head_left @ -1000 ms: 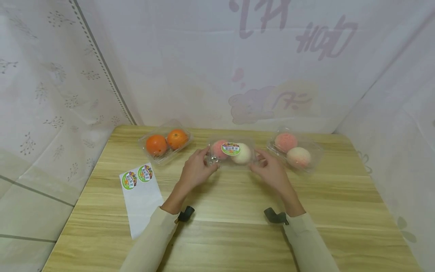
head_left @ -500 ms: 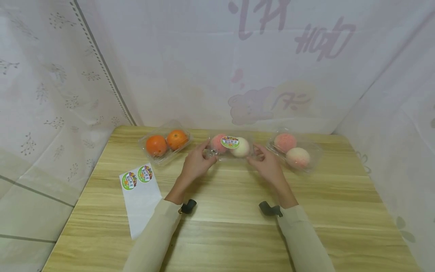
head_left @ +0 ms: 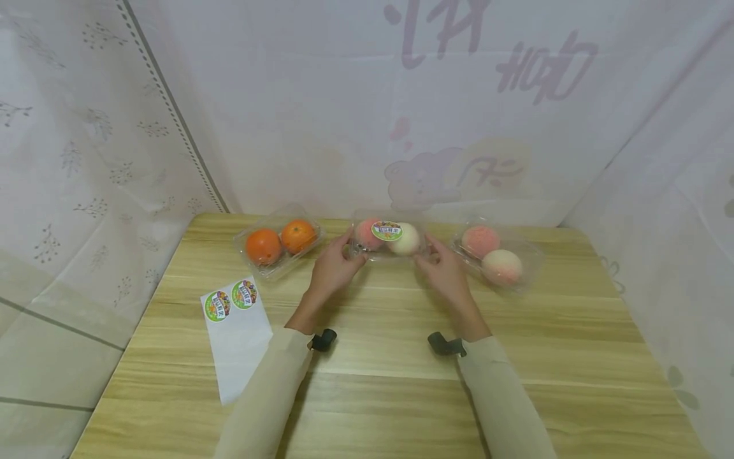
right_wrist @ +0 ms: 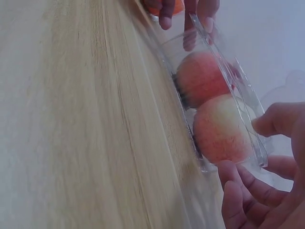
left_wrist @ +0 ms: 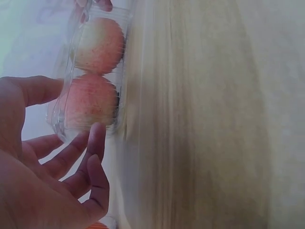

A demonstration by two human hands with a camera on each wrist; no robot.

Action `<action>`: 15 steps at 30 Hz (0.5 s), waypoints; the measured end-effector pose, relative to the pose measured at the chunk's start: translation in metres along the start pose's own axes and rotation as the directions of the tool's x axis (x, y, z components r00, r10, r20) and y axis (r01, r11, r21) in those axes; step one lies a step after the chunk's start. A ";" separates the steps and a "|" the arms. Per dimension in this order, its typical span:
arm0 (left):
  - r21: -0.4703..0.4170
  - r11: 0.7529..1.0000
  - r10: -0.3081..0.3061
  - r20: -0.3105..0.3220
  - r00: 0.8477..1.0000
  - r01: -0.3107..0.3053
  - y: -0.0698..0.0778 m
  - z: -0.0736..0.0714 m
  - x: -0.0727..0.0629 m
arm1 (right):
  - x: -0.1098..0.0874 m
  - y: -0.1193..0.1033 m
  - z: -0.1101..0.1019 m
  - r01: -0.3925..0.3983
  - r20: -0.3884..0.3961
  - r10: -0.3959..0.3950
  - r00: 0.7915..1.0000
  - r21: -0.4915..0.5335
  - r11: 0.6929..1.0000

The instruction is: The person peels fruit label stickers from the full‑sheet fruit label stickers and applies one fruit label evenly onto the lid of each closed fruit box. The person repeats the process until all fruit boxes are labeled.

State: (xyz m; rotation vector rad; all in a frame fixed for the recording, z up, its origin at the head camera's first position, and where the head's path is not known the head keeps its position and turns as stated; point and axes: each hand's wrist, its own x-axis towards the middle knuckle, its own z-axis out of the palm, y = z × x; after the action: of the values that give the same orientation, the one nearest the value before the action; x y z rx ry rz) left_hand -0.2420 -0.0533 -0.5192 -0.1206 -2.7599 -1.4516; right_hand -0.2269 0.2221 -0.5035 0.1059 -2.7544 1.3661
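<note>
Between my two hands is a clear plastic clamshell box (head_left: 375,255) with two peaches, one pink (head_left: 367,235) and one pale (head_left: 406,240). A round printed fruit sticker (head_left: 387,231) is on its lid. My left hand (head_left: 334,269) holds the left end, thumb at the lid's edge and fingers around the end wall, as the left wrist view shows. My right hand (head_left: 445,274) grips the opposite end the same way, thumb (right_wrist: 276,119) at the lid edge. The box is level, low at the table's back edge.
A clear box with two oranges (head_left: 264,247) is at the back left, and another with two peaches (head_left: 502,266) at the back right. A white sheet (head_left: 237,357) with two round stickers (head_left: 244,294) lies on the wooden table (head_left: 378,408). Curtains hang behind and at the sides.
Both hands have moved the middle peach box away from me, toward the back edge of the table, so it now lines up with the side boxes. The other boxes and sheet stay put.
</note>
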 end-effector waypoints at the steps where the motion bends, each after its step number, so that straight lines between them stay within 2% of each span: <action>1: -0.004 1.000 -0.007 0.004 1.000 0.007 -0.003 0.002 0.004 | 0.001 -0.001 0.001 0.001 -0.004 -0.001 1.000 -0.002 1.000; 2: -0.010 1.000 -0.020 0.006 1.000 0.020 -0.003 0.003 0.006 | 0.001 -0.001 0.002 0.000 -0.012 0.000 1.000 -0.008 1.000; 4: -0.011 1.000 -0.014 -0.022 1.000 0.014 -0.013 0.010 0.014 | 0.002 -0.002 0.004 -0.006 -0.027 0.006 1.000 -0.004 1.000; 6: -0.023 0.999 -0.024 -0.025 0.999 0.023 -0.013 0.011 0.017 | 0.003 -0.003 0.006 -0.013 -0.041 0.014 0.999 0.006 1.000; 7: -0.030 0.999 -0.020 -0.035 0.999 0.019 -0.019 0.014 0.021 | 0.004 -0.003 0.008 -0.020 -0.052 0.020 0.998 0.005 1.000; 15: -0.047 0.998 -0.045 -0.037 0.998 0.043 -0.017 0.014 0.020 | 0.009 0.005 0.012 -0.029 -0.097 0.034 0.995 0.055 0.998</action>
State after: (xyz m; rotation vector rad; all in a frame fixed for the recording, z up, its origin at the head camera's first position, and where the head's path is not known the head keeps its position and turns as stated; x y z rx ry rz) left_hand -0.2630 -0.0499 -0.5398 -0.0329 -2.7165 -1.5118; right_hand -0.2361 0.2152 -0.5136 -0.0019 -2.6520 1.4130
